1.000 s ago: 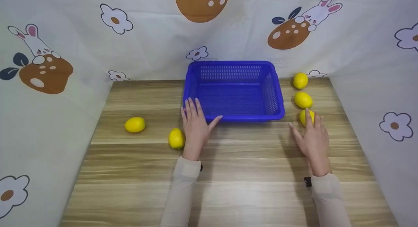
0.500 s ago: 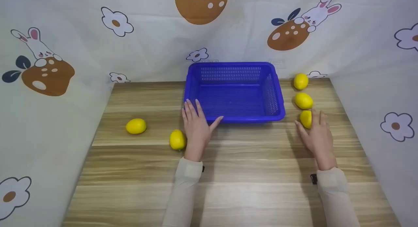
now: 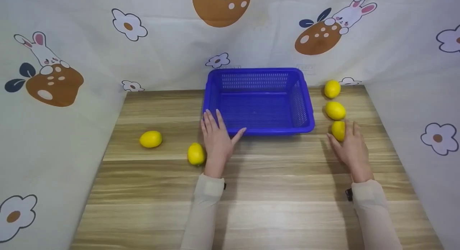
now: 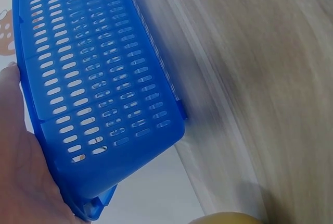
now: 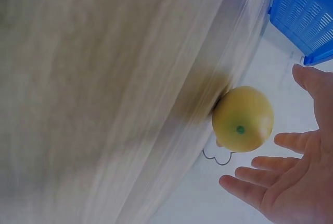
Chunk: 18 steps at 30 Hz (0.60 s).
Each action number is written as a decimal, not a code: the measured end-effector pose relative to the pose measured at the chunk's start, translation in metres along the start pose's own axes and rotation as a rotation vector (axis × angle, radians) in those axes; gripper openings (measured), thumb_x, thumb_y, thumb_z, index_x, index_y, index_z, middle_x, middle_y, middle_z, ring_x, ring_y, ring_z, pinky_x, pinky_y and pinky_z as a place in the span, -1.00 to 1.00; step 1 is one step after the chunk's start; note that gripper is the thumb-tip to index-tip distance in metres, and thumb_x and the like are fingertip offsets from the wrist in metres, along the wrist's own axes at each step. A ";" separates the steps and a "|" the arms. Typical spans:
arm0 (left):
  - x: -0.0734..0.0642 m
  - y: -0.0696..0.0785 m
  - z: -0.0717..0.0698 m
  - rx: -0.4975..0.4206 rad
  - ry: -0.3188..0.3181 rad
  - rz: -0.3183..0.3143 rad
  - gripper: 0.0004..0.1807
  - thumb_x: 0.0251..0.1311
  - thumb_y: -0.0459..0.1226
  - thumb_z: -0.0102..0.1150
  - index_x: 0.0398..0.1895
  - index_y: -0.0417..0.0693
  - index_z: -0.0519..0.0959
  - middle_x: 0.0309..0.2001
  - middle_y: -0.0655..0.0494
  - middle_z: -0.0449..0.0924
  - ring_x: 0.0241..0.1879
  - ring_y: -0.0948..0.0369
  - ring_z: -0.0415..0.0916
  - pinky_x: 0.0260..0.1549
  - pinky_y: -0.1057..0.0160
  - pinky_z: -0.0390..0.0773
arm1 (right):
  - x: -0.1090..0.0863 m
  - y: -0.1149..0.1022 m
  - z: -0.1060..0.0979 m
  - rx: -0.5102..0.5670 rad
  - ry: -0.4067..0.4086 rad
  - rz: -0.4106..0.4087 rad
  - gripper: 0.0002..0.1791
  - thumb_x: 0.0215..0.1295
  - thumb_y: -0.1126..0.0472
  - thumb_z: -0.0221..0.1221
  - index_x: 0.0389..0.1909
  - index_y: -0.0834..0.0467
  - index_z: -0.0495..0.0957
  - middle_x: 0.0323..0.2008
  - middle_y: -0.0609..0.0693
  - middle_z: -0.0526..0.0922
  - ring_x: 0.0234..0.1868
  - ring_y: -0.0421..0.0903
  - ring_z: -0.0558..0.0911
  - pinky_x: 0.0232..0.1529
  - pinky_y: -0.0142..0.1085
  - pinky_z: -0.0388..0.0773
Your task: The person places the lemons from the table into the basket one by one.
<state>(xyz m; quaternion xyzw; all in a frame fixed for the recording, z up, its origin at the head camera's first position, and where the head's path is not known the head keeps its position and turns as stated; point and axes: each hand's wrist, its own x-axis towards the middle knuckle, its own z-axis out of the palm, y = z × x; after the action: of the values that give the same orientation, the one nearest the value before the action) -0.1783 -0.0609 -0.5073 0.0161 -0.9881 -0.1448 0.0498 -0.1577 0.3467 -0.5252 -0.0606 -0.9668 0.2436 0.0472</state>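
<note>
My left hand [image 3: 217, 140] rests with straight, spread fingers on the front left corner of a blue plastic basket [image 3: 258, 130]. Its palm lies against the rim of the basket [image 4: 99, 78] in the left wrist view. Just left of that hand sits a lemon [image 3: 196, 154]. My right hand [image 3: 352, 149] hovers at the nearest lemon [image 3: 337, 130] of the right-hand row, fingers extended and thumb apart. In the right wrist view a gap shows between the fingers and that lemon [image 5: 243, 119]. Behind it lie a second lemon [image 3: 335, 110] and a third lemon [image 3: 332, 89].
Another lemon [image 3: 151, 139] lies farther left on the wooden table [image 3: 266, 207]. A printed cloth [image 3: 172, 45] with rabbits and flowers hangs behind the table and along both sides. The basket stands near the back edge, with its bare floor showing.
My right hand has shifted slightly right, off the top of the nearest lemon, uncovering more of its left side. The left hand keeps its place on the basket.
</note>
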 end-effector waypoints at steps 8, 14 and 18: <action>0.000 0.001 -0.001 0.004 -0.009 -0.005 0.25 0.36 0.51 -0.15 0.71 -0.27 -0.14 0.68 -0.42 -0.27 0.70 -0.20 -0.30 0.66 -0.12 -0.25 | 0.006 0.004 -0.003 -0.007 -0.047 0.000 -0.05 0.58 -0.10 0.13 0.61 0.47 -0.02 0.50 0.67 0.05 0.41 0.68 0.24 0.34 0.53 0.25; -0.001 0.002 -0.001 -0.009 0.019 0.009 0.24 0.36 0.49 -0.10 0.70 -0.30 -0.10 0.67 -0.44 -0.22 0.69 -0.22 -0.25 0.66 -0.15 -0.21 | 0.009 0.007 -0.001 -0.003 -0.042 -0.016 -0.11 0.55 0.01 0.17 0.56 0.53 0.04 0.38 0.68 0.23 0.21 0.67 0.44 0.17 0.49 0.42; -0.002 0.001 -0.002 -0.018 0.023 0.010 0.24 0.37 0.48 -0.10 0.70 -0.30 -0.10 0.67 -0.44 -0.23 0.69 -0.22 -0.26 0.66 -0.15 -0.23 | 0.011 0.009 0.001 0.003 -0.057 -0.021 -0.12 0.55 0.04 0.17 0.55 0.55 0.02 0.36 0.67 0.25 0.14 0.66 0.48 0.12 0.47 0.45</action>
<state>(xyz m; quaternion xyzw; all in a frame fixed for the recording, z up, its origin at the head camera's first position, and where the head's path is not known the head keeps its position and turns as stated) -0.1758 -0.0604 -0.5058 0.0125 -0.9861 -0.1534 0.0621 -0.1682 0.3556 -0.5297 -0.0434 -0.9680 0.2464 0.0221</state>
